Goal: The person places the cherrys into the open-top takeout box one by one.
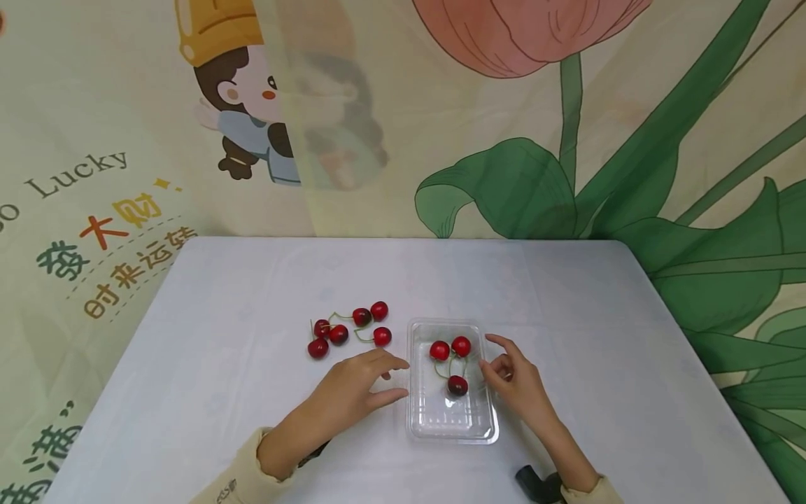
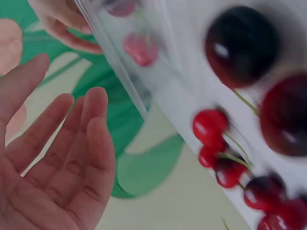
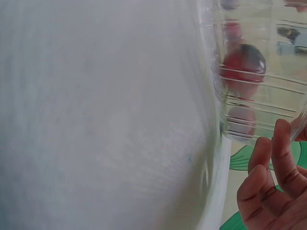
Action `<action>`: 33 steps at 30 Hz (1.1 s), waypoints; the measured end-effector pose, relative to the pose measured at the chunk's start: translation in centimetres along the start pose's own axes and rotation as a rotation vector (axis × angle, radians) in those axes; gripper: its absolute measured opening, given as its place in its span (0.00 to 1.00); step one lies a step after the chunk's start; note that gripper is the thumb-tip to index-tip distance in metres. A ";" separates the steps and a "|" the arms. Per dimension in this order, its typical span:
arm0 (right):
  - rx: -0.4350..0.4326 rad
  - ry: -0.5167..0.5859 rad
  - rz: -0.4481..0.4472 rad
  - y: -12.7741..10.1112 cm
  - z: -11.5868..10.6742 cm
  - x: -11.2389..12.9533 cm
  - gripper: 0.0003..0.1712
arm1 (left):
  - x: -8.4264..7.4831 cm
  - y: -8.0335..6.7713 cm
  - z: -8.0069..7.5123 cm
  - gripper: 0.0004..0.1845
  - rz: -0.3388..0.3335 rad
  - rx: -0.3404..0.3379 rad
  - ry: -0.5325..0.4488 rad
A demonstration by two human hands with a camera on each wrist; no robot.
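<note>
A clear plastic box (image 1: 418, 420) stands on the table with three cherries inside, one of them a dark red cherry (image 1: 457, 385). At the box's left edge is my left hand (image 1: 359, 388), thumb and fingers spread apart with nothing between them. My right hand (image 1: 519, 385) is beside the right edge, its fingers loosely bent and empty. The right wrist view has the right fingertips (image 3: 283, 143) close to the box wall; whether they touch it I cannot tell. Several stemmed cherries (image 1: 338, 334) lie loose beyond my left hand.
A white cloth covers the table (image 1: 252, 280). Behind it hangs a printed backdrop (image 1: 378, 203) with flowers and a cartoon figure. A black object (image 1: 535, 483) sits by my right wrist near the front.
</note>
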State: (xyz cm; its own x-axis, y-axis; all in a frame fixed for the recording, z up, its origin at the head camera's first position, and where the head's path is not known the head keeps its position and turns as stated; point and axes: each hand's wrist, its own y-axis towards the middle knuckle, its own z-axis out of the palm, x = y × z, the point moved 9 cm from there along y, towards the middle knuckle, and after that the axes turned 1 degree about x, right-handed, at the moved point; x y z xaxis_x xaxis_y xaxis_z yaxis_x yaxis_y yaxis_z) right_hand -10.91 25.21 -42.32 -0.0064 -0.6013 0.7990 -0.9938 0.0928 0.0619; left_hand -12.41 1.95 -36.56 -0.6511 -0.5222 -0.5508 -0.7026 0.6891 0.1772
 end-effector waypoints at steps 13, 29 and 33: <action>0.008 -0.012 0.009 0.0 -0.1 0.3 0.27 | 3.9 -3.4 -2.0 0.15 -0.134 -0.067 0.089; 0.011 -0.001 0.024 0.0 0.1 0.2 0.28 | 6.4 -5.3 -0.1 0.18 -0.253 0.104 0.172; 0.012 -0.001 0.021 0.0 0.1 0.2 0.28 | 6.8 -5.4 0.2 0.18 -0.298 0.124 0.154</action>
State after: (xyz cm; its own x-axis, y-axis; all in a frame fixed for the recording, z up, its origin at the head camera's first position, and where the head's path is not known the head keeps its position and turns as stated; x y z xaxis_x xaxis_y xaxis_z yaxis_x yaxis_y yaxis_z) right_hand -10.94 25.05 -42.21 -0.0276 -0.6000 0.7995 -0.9946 0.0964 0.0380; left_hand -13.00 -5.26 -41.40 -0.4654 -0.7725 -0.4320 -0.8340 0.5462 -0.0783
